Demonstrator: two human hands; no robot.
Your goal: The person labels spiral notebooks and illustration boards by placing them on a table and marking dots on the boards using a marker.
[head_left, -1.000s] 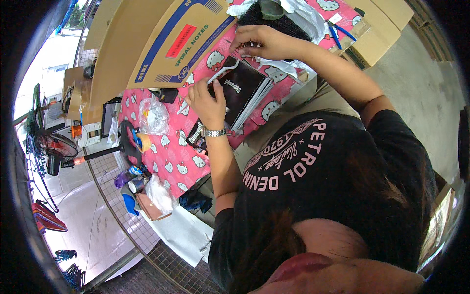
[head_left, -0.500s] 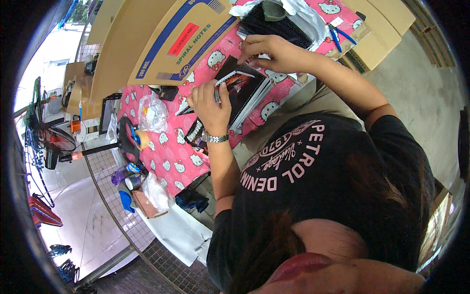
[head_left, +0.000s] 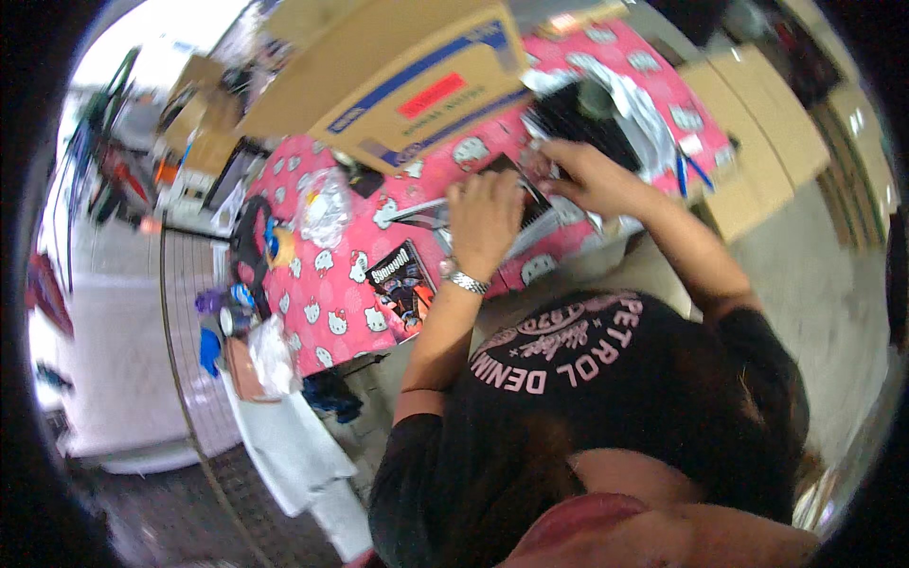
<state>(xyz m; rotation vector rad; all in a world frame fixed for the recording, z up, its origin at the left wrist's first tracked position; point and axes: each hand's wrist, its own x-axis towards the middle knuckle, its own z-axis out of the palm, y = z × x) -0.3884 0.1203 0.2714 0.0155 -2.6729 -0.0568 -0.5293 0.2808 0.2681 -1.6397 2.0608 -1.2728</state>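
A stack of dark-covered spiral notebooks [head_left: 537, 202] with white page edges lies on the table under my hands. My left hand [head_left: 486, 213], with a metal watch on its wrist, rests over the top notebook with bent fingers gripping it. At the stack's far end is my right hand [head_left: 579, 175], fingers curled and drawn together; blur hides what is between them. Near my left forearm, a separate dark notebook with a red and blue picture [head_left: 405, 289] lies flat.
A large cardboard box [head_left: 379, 133] stands behind the notebooks. Black binding coils [head_left: 563, 123] lie in white wrapping [head_left: 651, 133] at the far right, near blue-handled pliers [head_left: 694, 173]. A clear plastic bag [head_left: 324, 210] is on the pink patterned tablecloth [head_left: 327, 275]; a fan [head_left: 118, 185] stands left.
The view has shifted, so the table appears farther right and lower. My left hand has moved farther over the top notebook, closer to my right hand. The separate notebook now shows more fully.
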